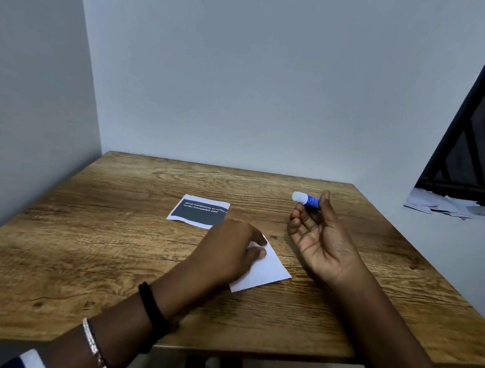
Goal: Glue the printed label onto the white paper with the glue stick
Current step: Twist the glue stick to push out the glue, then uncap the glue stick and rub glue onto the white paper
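We judge the task to be at its preparation stage, with no bonding step completed. The printed label (pixel 198 211) lies flat on the wooden table (pixel 107 244), dark printed side up, apart from the white paper (pixel 267 271) and just beyond it; the two sheets do not overlap. The left hand (pixel 227 250) rests on the near-left part of the white paper with its fingers bent over the sheet; we cannot tell whether they press it flat or pinch an edge. The right hand (pixel 319 241), palm up and raised to the right of the paper, pinches the glue stick (pixel 306 198) at its fingertips, white end pointing left. We cannot tell whether that end is a cap or exposed glue. Remaining steps: apply glue, position the label on the paper, press down.
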